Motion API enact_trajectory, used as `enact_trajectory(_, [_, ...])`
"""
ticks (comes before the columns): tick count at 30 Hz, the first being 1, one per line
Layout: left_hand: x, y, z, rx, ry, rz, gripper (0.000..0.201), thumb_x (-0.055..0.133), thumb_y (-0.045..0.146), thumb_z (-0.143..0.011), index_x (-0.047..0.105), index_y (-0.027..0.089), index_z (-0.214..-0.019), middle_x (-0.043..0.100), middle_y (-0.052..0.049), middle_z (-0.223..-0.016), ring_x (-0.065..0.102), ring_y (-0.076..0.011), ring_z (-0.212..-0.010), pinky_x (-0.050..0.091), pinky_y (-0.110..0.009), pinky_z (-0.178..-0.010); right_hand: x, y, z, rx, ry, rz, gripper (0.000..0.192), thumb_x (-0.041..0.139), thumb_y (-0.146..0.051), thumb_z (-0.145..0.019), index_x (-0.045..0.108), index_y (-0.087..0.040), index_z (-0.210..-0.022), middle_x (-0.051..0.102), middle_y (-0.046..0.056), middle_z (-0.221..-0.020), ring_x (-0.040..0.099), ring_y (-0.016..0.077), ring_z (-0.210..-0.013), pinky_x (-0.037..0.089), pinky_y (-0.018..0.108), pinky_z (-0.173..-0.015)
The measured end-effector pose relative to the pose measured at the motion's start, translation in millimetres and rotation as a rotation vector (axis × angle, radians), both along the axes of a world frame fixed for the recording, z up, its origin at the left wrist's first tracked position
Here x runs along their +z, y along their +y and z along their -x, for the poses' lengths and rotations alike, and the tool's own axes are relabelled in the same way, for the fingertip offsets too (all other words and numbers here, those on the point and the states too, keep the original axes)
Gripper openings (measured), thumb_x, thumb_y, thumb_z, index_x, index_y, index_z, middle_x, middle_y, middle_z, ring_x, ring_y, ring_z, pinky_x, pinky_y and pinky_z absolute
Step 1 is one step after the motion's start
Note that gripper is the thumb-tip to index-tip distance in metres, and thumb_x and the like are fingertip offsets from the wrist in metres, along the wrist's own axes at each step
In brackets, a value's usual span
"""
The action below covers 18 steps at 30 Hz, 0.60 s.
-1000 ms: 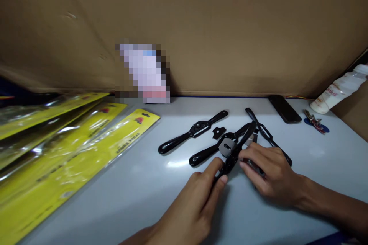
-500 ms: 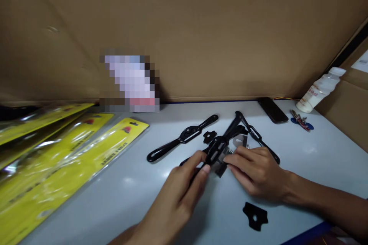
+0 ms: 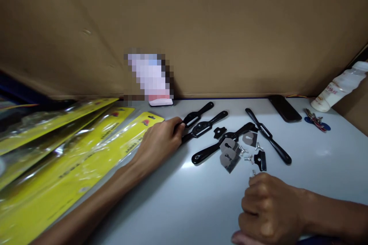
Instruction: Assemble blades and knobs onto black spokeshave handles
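Holding one black tool body [image 3: 197,115] by its end in the left hand [image 3: 159,141], far left of the metal blades [image 3: 230,152]; right hand [image 3: 267,208] fisted on a screw [image 3: 254,172], ready for careful fitting

Under my left hand [image 3: 159,141] the tool handle [image 3: 198,114] looks like glossy black painted metal, as do the other handles [image 3: 214,149]. The loose blades [image 3: 230,157] are bare grey metal, dull sheen. The wing screws [image 3: 247,157] are bright metal. Table [image 3: 172,206]: smooth, pale, slightly reflective. The packets [image 3: 86,153] are yellow card under shiny clear plastic. Back wall [image 3: 230,26] is matt brown cardboard. Bottle [image 3: 336,90]: white plastic.
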State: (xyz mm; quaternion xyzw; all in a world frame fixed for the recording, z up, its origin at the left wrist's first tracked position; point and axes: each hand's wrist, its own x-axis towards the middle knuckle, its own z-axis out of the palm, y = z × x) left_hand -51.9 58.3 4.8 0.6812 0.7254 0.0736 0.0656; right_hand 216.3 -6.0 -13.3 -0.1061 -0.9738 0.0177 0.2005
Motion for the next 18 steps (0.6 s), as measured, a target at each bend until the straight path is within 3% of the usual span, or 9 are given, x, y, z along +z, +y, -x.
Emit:
enact_trajectory(3, [-2.9, 2.1, 2.5, -0.004, 0.002, -0.011, 0.031, 0.033, 0.033, -0.094, 0.061, 0.020, -0.087, 0.070, -0.009, -0.078, 0.064, -0.0249, -0.073, 0.036, -0.030, -0.061, -8.6, 4.9, 2.2, -0.045, -0.011, -0.071, 0.043, 0.050, -0.032, -0.097, 0.054, -0.019, -0.056, 0.049, -0.003, -0.047, 0.035, 0.0106, -0.041, 0.017, 0.032, -0.046])
enact_trajectory(8, [-8.2, 4.0, 5.7, -0.058, -0.004, -0.036, 0.034, 0.033, 0.032, -0.095, 0.064, 0.018, -0.100, 0.071, -0.011, -0.088, 0.065, -0.0265, -0.080, 0.040, -0.033, -0.067, -4.4, 45.0, -4.3, -0.260, 0.068, -0.205, 0.042, 0.049, -0.027, -0.101, 0.059, -0.017, -0.062, 0.055, -0.001, -0.054, 0.043, 0.0104, -0.048, 0.025, 0.030, -0.049])
enact_trajectory(11, [-14.6, 5.1, 8.4, -0.087, -0.003, -0.089, 0.040, 0.032, 0.032, -0.095, 0.065, 0.016, -0.111, 0.069, -0.014, -0.103, 0.065, -0.0281, -0.089, 0.044, -0.036, -0.072, 3.1, 65.3, -13.4, -0.421, 0.186, -0.097, 0.046, 0.049, -0.027, -0.101, 0.056, -0.017, -0.057, 0.052, -0.002, -0.052, 0.039, 0.0085, -0.046, 0.026, 0.028, -0.049])
enact_trajectory(14, [-20.8, 6.8, 11.9, -0.117, 0.017, -0.131, 0.043, 0.032, 0.031, -0.096, 0.065, 0.014, -0.118, 0.067, -0.015, -0.103, 0.063, -0.0304, -0.094, 0.046, -0.039, -0.077, 9.3, 74.5, -21.0, -0.558, 0.264, 0.025, 0.050, 0.050, -0.029, -0.100, 0.051, -0.018, -0.052, 0.047, -0.003, -0.048, 0.033, 0.0080, -0.044, 0.025, 0.028, -0.049])
enact_trajectory(16, [-22.6, 7.1, 13.2, -0.152, 0.060, -0.168, 0.042, 0.035, 0.030, -0.096, 0.066, 0.012, -0.116, 0.065, -0.016, -0.102, 0.061, -0.0320, -0.098, 0.047, -0.041, -0.082, 12.3, 75.3, -23.1, -0.612, 0.299, 0.051, 0.050, 0.050, -0.030, -0.100, 0.051, -0.018, -0.052, 0.046, -0.003, -0.048, 0.031, 0.0084, -0.044, 0.025, 0.029, -0.049])
enact_trajectory(18, [-21.8, 5.1, 11.1, -0.185, 0.084, -0.253, 0.041, 0.037, 0.030, -0.096, 0.067, 0.010, -0.116, 0.063, -0.018, -0.106, 0.058, -0.0333, -0.101, 0.047, -0.044, -0.086, 14.0, 71.6, -21.7, -0.600, 0.327, 0.067, 0.044, 0.050, -0.028, -0.100, 0.058, -0.018, -0.058, 0.053, -0.001, -0.053, 0.038, 0.0097, -0.047, 0.031, 0.028, -0.051])
